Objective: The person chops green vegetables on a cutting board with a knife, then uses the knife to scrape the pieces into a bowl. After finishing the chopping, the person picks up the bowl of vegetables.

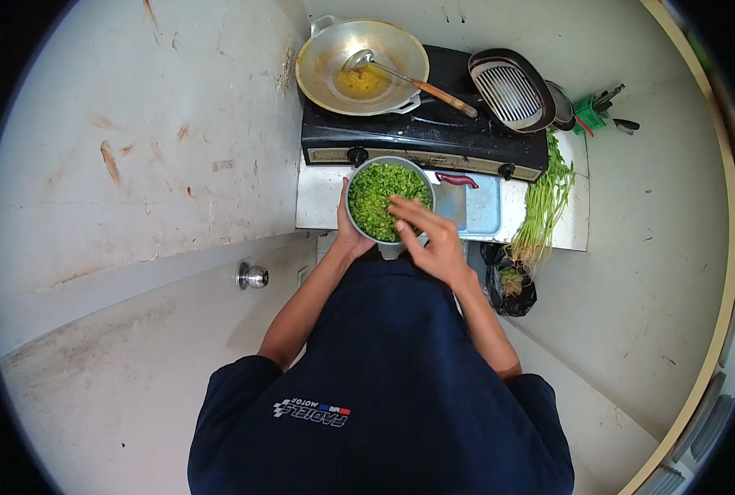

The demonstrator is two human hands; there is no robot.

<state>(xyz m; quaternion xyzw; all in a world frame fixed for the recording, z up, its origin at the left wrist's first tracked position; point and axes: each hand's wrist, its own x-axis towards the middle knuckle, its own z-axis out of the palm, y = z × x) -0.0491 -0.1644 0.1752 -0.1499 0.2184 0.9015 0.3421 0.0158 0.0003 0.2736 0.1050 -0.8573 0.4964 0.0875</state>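
A round grey bowl (349, 216) full of finely chopped greens (380, 194) is held in front of my body, before the stove. My left hand (351, 227) is wrapped round the bowl's left side and underside. Over the right part of the bowl, my right hand (435, 243) has its fingers apart, with the fingertips at the chopped greens. Nothing shows gripped in that hand. Just right of the bowl, a red-handled knife (458, 179) lies by a blue tray (487, 206).
A black stove (433, 136) carries a large wok (314, 78) with a ladle (433, 89) and yellowish liquid, plus a grill pan (508, 91). Long green stalks (549, 194) hang over the counter's right edge above a black bag (520, 305). A green utensil basket (588, 113) is beyond.
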